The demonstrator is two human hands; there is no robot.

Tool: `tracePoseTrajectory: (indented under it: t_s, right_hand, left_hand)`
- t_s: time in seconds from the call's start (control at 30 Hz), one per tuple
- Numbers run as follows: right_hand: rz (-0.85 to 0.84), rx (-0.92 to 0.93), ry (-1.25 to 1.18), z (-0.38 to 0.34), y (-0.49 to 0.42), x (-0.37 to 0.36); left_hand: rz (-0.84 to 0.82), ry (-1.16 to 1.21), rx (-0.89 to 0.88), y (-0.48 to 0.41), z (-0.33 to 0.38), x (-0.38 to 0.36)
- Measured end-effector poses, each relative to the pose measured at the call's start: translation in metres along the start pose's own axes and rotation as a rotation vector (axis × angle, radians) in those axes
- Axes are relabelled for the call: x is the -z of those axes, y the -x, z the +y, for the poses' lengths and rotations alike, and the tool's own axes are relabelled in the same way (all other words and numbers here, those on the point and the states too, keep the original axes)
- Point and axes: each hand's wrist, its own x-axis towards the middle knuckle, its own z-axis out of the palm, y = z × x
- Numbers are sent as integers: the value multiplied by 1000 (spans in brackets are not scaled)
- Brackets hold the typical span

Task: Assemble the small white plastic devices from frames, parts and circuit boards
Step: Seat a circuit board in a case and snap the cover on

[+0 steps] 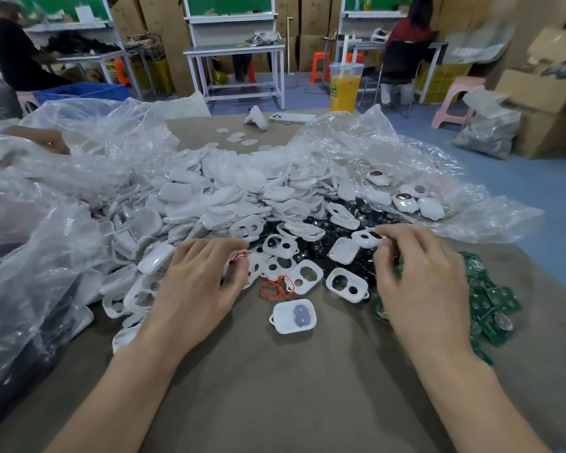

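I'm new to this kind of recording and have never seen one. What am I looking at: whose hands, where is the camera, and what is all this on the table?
There is no machine here. A person works with bare hands, and the single picture comes from a camera worn on their head, looking forward and down. The left hand seems to pinch a red ring between thumb and finger. The right hand pinches the edge of a white frame. On the table lie a heap of white plastic parts, black round pieces, green circuit boards, loose red rings and clear plastic bags. A few finished-looking devices rest on the right-hand bag.
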Motion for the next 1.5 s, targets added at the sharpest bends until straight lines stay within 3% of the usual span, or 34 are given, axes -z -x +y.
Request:
tracePoseTrajectory:
  t_s: [0.07,0.13,0.23,0.33,0.5,0.8,1.07,1.17,1.27,1.37,1.5]
  right_hand:
    - [3,-146,79,4,9,13]
    - [-102,-192,175,10,28,21]
    - [-315,-148,314,18,52,28]
    - [-394,-109,313,25,52,34]
    - [-391,-38,250,23,45,35]
    - [-240,53,147,22,49,29]
    - [-164,-198,-261,26,43,39]
    - [-192,-485,-875,7,31,43]
    - [-381,-670,-1325,-19,23,33]
    - [-505,-760,-1501,-39,25,22]
    - [-587,-789,-1523,-46,29,11]
  left_hand:
    - [37,-16,-33,1,2,2]
    - [106,-34,-102,4,3,3]
    - [208,-21,-197,8,8,5]
    - [248,-2,-245,11,13,3]
    - [245,6,-267,14,20,1]
    - [215,63,-207,17,24,3]
    - [253,204,-59,15,26,10]
    - [275,252,-52,17,29,12]
    - [261,237,-126,19,35,11]
    - [220,207,-212,20,35,8]
    - [170,207,-269,20,33,7]
